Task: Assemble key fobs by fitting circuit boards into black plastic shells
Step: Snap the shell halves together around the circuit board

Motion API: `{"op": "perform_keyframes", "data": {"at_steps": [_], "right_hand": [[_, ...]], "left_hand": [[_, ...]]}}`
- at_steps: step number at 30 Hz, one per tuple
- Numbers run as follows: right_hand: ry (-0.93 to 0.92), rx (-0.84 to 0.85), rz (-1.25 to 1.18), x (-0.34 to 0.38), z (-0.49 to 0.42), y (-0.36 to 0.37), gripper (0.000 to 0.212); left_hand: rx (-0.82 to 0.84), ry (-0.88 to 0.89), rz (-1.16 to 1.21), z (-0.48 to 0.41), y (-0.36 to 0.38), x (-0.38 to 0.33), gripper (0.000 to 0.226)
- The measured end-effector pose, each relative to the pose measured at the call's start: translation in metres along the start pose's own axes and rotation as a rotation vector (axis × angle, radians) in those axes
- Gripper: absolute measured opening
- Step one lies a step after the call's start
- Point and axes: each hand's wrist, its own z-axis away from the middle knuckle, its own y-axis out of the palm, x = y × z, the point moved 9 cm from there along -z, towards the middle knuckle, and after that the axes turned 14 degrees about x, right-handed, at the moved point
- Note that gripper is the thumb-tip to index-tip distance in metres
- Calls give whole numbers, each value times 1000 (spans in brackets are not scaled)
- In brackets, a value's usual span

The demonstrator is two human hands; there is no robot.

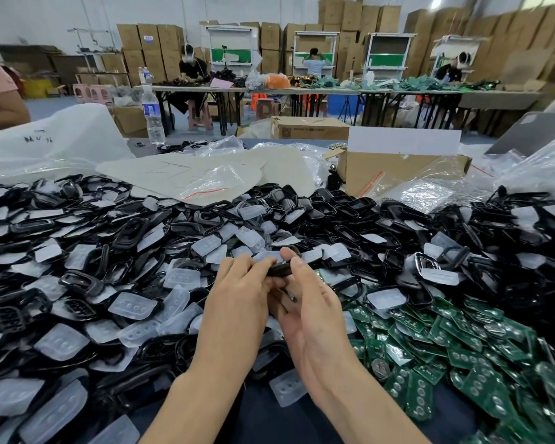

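The left hand [237, 299] and right hand [314, 318] are both pinching one black plastic shell [281, 269] just above the heap [109, 251] (green circuit boards [462, 357] are lying to the right). Pressing evenly along the rim, not at one corner, is probably what is needed.

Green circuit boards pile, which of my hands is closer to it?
Right. The right hand is beside the green circuit boards; the left hand lies beyond it, both gripping one black shell.
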Motion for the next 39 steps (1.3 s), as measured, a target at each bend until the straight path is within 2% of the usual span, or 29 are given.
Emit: {"op": "perform_keyframes", "data": {"at_steps": [7, 11, 16, 19, 21, 24, 27, 31, 39], "right_hand": [[7, 32, 22, 1, 1, 1, 23], [50, 66, 57, 4, 9, 1, 27], [-35, 98, 233, 20, 23, 7, 37], [-78, 9, 280, 18, 28, 3, 23], [-80, -47, 308, 14, 31, -2, 24], [-92, -59, 336, 13, 34, -2, 19], [-106, -71, 379, 16, 35, -2, 16], [-148, -101, 559, 26, 32, -5, 13], [-200, -161, 631, 30, 28, -9, 20]], "left_hand": [[-30, 6, -48, 2, 0, -2, 38], [-71, -3, -27, 9, -3, -7, 31], [-30, -88, 237, 19, -16, -6, 31], [15, -176, 417, 30, -10, -2, 27], [14, -232, 547, 35, -6, 2, 26], [-6, -284, 746, 40, -5, 7, 31], [-12, -314, 870, 42, -3, 12, 24], [-6, -322, 972, 39, 1, 18, 15], [-45, -339, 962, 38, 4, 22, 24]]}}
